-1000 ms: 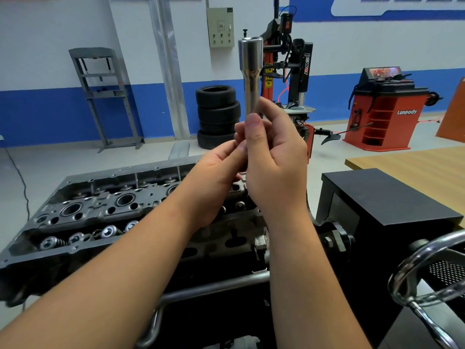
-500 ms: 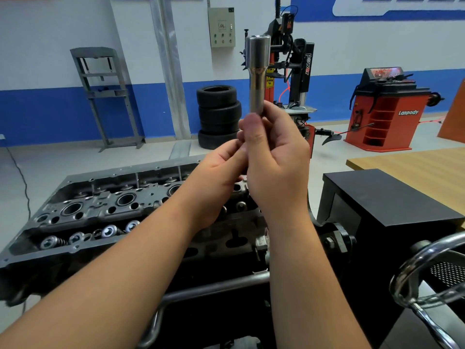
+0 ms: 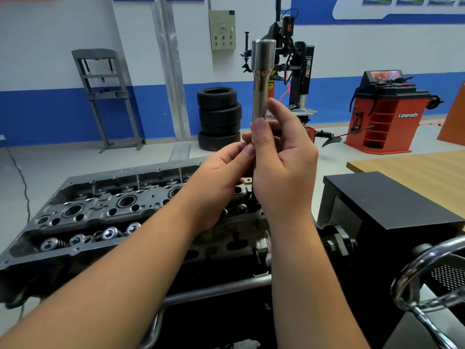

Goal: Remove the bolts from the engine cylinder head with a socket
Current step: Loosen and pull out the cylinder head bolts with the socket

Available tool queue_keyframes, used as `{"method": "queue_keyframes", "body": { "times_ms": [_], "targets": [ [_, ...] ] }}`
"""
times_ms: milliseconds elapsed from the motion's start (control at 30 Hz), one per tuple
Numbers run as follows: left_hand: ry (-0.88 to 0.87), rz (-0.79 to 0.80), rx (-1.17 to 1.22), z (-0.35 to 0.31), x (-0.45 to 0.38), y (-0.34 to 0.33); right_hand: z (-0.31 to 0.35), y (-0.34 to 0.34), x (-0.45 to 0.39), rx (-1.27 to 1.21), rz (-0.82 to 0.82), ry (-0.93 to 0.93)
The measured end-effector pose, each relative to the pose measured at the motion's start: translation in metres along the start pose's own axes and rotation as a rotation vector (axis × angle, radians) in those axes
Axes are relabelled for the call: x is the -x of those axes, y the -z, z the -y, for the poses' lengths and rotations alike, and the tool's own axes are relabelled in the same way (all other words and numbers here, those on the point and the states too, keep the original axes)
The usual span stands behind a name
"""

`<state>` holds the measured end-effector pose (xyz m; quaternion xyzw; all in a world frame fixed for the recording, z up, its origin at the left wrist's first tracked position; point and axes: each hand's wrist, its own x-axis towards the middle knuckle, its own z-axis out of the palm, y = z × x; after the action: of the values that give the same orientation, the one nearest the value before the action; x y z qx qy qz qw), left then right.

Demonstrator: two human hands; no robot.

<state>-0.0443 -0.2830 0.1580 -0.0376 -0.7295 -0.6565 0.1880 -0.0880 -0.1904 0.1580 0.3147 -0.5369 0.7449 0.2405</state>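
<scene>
A long silver socket (image 3: 261, 76) stands upright in front of me, wide end up. My right hand (image 3: 284, 170) grips its lower part, thumb pressed on the shaft. My left hand (image 3: 221, 182) pinches something at the socket's bottom end; what it pinches is hidden by the fingers. Below both hands lies the grey engine cylinder head (image 3: 100, 212) on its stand, with round bores along the top and valve springs (image 3: 110, 233) in the near row.
A black box (image 3: 392, 207) stands right of the head, with a chrome wheel (image 3: 427, 268) at the lower right. A wooden table (image 3: 412, 170) lies beyond it. Stacked tyres (image 3: 219, 119), a tyre changer (image 3: 297, 69) and a red balancer (image 3: 387, 112) stand along the far wall.
The socket has shifted slightly to the right and a little higher in my right hand. Both hands stay together above the cylinder head.
</scene>
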Motion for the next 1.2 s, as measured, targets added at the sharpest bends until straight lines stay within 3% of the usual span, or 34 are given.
{"method": "queue_keyframes", "body": {
  "times_ms": [433, 667, 1000, 1200],
  "targets": [
    [0.036, 0.003, 0.012, -0.0001, -0.0003, 0.0021, 0.0039, -0.0013, -0.0001, 0.079, 0.108, 0.018],
    [0.002, 0.009, 0.031, -0.0015, 0.0004, 0.0014, 0.0018, -0.0025, 0.0008, 0.069, 0.060, 0.055],
    [0.030, 0.024, -0.005, -0.0011, -0.0009, 0.0023, 0.0028, -0.0016, 0.0007, 0.047, 0.112, 0.031],
    [0.011, -0.013, -0.012, 0.0007, -0.0007, 0.0007, 0.0026, 0.0000, 0.0004, 0.027, 0.031, 0.011]
  ]
}}
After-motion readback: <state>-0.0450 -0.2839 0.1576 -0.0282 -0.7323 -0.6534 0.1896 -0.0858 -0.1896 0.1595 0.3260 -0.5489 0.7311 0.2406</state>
